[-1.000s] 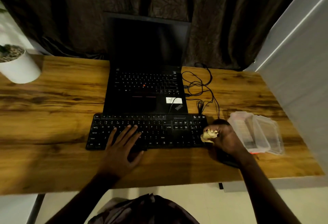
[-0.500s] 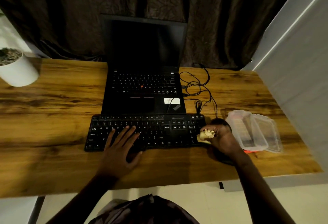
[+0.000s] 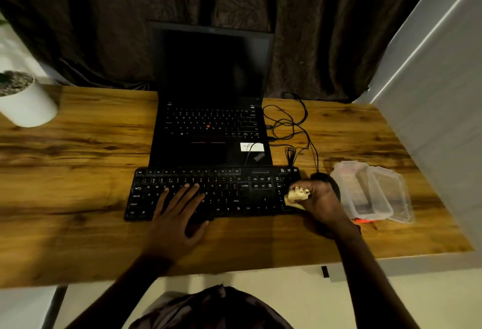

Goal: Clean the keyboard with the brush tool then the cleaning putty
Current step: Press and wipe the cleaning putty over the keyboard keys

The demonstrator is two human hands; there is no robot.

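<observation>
A black external keyboard (image 3: 234,187) lies on the wooden desk (image 3: 78,172), in front of an open laptop. My left hand (image 3: 177,214) rests flat on the keyboard's left-middle keys with its fingers spread. My right hand (image 3: 322,203) is closed around a lump of pale yellow cleaning putty (image 3: 297,195) and presses it onto the number pad at the keyboard's right end. No brush tool can be made out; an orange object (image 3: 363,221) peeks from under the plastic container.
A black laptop (image 3: 211,130) stands open behind the keyboard, with tangled black cables (image 3: 289,125) to its right. A clear plastic container and lid (image 3: 373,193) sit right of my right hand. A white plant pot (image 3: 24,104) is far left. A grey wall bounds the right.
My right hand with the putty has shifted slightly on the number pad. The camera view has drifted a little; my left hand has stayed in place on the keys.
</observation>
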